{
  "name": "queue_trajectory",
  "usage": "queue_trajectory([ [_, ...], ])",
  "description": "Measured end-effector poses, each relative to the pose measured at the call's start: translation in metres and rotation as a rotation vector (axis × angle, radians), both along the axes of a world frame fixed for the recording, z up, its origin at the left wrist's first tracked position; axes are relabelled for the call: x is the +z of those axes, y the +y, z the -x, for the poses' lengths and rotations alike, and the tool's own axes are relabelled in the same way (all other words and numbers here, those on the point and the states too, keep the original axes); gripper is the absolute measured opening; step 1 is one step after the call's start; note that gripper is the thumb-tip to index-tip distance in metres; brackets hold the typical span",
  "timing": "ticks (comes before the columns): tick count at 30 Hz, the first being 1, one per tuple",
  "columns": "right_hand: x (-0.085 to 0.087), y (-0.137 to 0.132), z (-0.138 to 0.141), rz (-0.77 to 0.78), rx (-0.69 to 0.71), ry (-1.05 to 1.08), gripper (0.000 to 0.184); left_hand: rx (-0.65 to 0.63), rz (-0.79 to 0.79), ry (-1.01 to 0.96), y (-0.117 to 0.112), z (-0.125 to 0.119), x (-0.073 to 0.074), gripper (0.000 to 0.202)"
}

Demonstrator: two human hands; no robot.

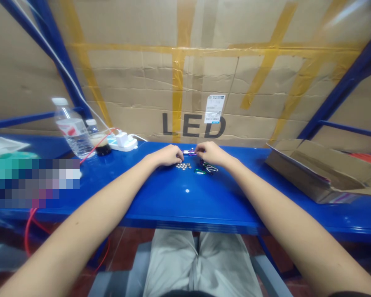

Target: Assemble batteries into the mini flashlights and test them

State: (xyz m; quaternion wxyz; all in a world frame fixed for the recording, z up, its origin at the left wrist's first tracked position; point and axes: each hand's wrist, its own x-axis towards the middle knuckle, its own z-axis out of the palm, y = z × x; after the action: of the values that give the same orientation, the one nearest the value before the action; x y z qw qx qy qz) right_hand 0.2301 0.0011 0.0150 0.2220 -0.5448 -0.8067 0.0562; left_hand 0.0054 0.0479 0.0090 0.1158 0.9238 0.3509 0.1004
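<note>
Both my arms reach out over a blue table point(185, 206). My left hand point(167, 156) and my right hand point(210, 153) are curled, and between their fingertips they pinch a small purple and silver clip-like part point(189, 152). Just in front of my left hand lies a cluster of several small silver round pieces point(183, 166). Under my right hand lie a few small coloured carabiner-like clips point(205, 168), green and dark ones. A single small white dot-like piece point(187, 191) lies nearer to me on the table.
A plastic water bottle point(72, 128), a smaller dark-filled bottle point(98, 141) and a white power strip point(123, 141) with a red cable stand at the left. An open cardboard box point(321, 171) lies at the right. A taped cardboard wall marked LED point(193, 125) closes the back.
</note>
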Motion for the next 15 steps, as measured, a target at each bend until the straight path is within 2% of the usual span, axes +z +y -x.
queue_trajectory([
  [7,-0.002,0.000,0.002,0.057,0.033,0.028,0.021,0.008,0.025,-0.125,0.009,0.001,-0.011,0.021],
  [11,0.002,0.000,0.003,0.044,0.012,0.116,0.018,0.048,0.063,-0.300,0.004,-0.001,-0.003,0.017],
  [15,0.015,-0.007,0.005,0.142,-0.052,0.382,0.014,0.048,-0.053,-0.599,-0.007,-0.007,0.010,0.018],
])
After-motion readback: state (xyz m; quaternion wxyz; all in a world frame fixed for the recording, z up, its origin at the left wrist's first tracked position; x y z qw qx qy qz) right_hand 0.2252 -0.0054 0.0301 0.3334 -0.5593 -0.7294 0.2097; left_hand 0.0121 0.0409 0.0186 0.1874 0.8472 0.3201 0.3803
